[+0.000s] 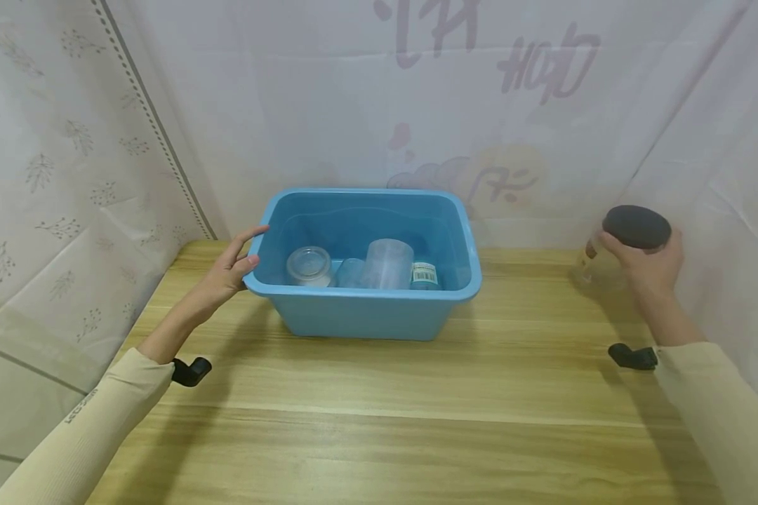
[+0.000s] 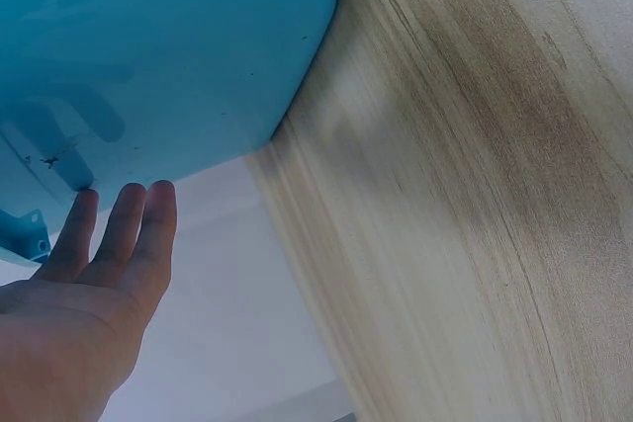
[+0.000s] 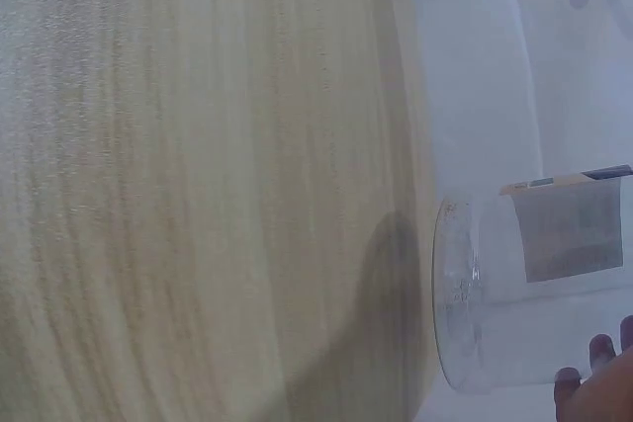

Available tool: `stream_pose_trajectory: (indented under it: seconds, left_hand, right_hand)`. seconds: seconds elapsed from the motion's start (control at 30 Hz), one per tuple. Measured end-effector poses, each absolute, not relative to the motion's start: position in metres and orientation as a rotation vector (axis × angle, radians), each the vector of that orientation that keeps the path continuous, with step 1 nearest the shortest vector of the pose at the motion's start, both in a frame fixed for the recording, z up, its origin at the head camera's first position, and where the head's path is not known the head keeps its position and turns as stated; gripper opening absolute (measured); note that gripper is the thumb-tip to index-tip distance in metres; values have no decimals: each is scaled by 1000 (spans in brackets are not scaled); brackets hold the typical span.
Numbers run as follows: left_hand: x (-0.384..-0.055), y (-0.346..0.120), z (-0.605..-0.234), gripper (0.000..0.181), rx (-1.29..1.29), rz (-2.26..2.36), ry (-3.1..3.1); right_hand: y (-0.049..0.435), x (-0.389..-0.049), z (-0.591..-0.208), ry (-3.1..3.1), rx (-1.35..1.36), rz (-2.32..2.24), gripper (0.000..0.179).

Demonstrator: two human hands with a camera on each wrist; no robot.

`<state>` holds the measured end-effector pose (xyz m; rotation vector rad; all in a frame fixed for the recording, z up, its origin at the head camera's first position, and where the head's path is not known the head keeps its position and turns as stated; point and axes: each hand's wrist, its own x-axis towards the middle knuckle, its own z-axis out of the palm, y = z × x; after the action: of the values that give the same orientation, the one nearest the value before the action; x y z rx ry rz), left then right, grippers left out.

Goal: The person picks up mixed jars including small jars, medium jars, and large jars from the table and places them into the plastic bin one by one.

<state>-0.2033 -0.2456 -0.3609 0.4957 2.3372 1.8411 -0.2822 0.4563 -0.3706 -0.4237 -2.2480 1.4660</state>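
A blue plastic tub (image 1: 360,315) stands on the table with several clear containers inside. My left hand (image 1: 224,270) is at its left rim, index finger and thumb touching the rim. In the left wrist view, three straight fingers (image 2: 158,234) reach to the tub's outer wall (image 2: 198,66). At the far right, my right hand (image 1: 653,270) grips a clear jar (image 1: 587,270) with a black lid (image 1: 636,226). The right wrist view shows the jar's label (image 3: 569,229) and base near the table's back edge; whether it touches the table I cannot tell.
Inside the tub are a round lidded container (image 1: 309,265), a translucent cylinder (image 1: 388,263) and a container with a barcode label (image 1: 424,273). The wooden table (image 1: 379,407) meets patterned cloth (image 1: 328,105) behind and at both sides.
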Motion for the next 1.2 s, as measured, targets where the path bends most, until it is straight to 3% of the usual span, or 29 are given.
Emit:
stream_pose_trajectory:
  seconds: [0.5, 1.2]
  left_hand:
    - [-203, -244, -360, 53, 486, 1827, 2348]
    - [-204, -245, -361, 52, 492, 1828, 2355]
  right_hand:
    - [447, -286, -342, -2242, -269, 1413, 85]
    - [404, -285, -310, -1976, 87, 1832, 79]
